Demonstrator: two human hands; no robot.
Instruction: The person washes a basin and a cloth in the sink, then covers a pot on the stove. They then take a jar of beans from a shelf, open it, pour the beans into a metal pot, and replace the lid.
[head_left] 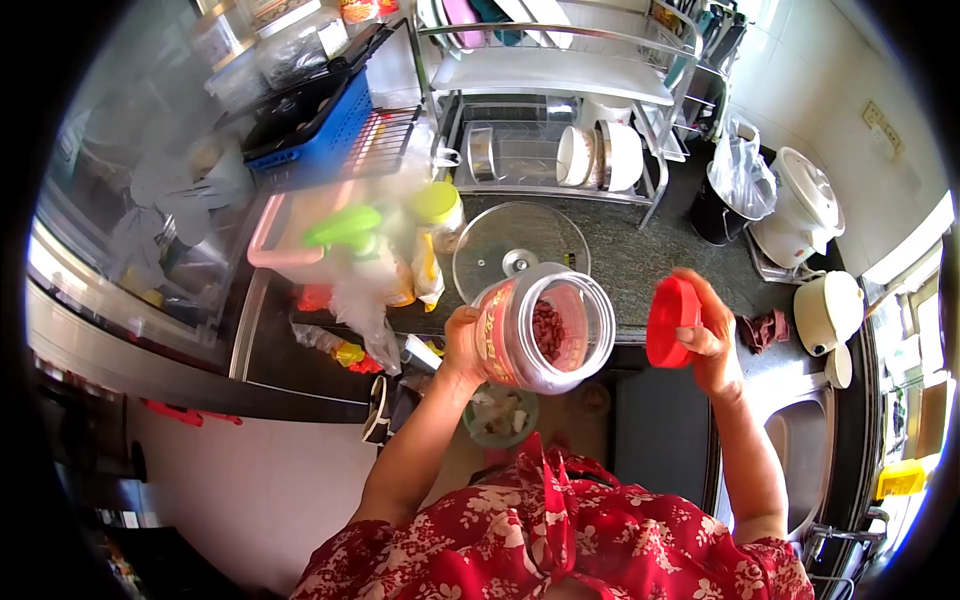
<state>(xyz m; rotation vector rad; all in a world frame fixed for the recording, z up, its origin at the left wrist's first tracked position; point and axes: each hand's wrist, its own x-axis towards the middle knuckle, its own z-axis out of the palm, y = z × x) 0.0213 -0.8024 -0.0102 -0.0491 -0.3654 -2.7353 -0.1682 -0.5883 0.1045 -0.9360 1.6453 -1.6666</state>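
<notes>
While the left hand (463, 350) wraps its grip round the jar (512, 335) near the front edge of the surface (625, 262) and the right hand (713, 338) pinches the red lid (668, 322) apart from it, the step appears to be opened-jar handling, the next move calling for steadiness against spillage.

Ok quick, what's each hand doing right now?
Left hand: closed, holding a clear round plastic jar with small reddish-brown pieces inside.
Right hand: closed, holding a round red plastic lid.
</notes>
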